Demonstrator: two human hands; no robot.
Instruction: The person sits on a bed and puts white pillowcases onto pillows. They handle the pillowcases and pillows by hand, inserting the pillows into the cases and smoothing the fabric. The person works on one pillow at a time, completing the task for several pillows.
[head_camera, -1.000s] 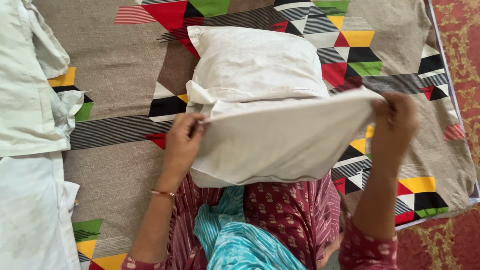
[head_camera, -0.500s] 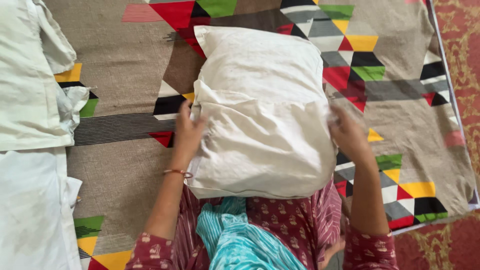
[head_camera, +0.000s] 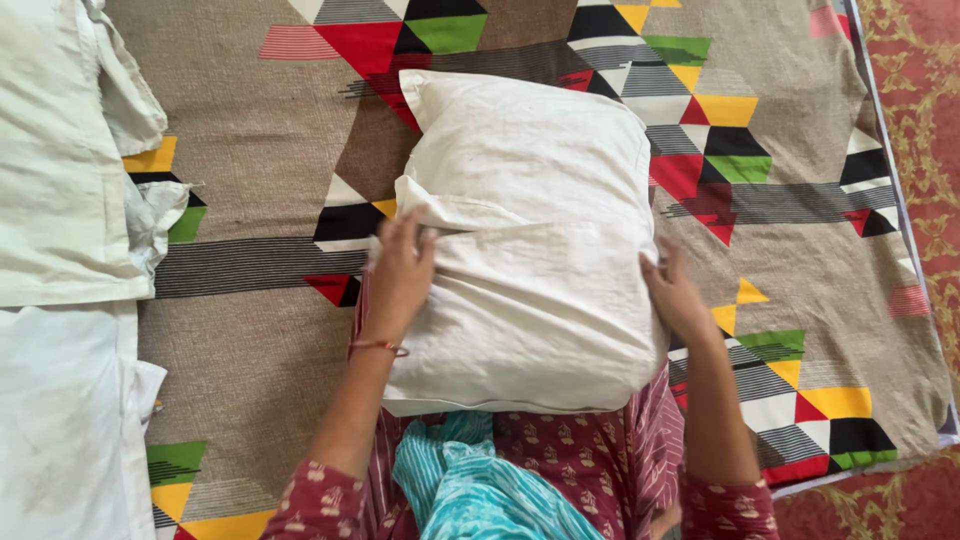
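Note:
A white pillow (head_camera: 530, 145) lies on a brown bedsheet with coloured triangles (head_camera: 250, 130). A white pillow cover (head_camera: 530, 320) wraps its near half, and its open edge runs across the pillow's middle. My left hand (head_camera: 400, 275) grips the cover's left side at that edge; an orange bangle sits on the wrist. My right hand (head_camera: 675, 295) holds the cover's right side, fingers curled into the cloth. The pillow's near end rests against my lap in maroon patterned clothing (head_camera: 590, 440), with a teal striped scarf (head_camera: 460, 480).
Pale white-green folded cloths (head_camera: 60, 170) lie along the left edge, with another white cloth (head_camera: 60, 420) below them. A red and gold patterned carpet (head_camera: 920, 120) shows past the sheet's right edge.
The cover was held up and open over the pillow's near end. Both hands have drawn it down and further along the pillow, and it now lies snug around the near half.

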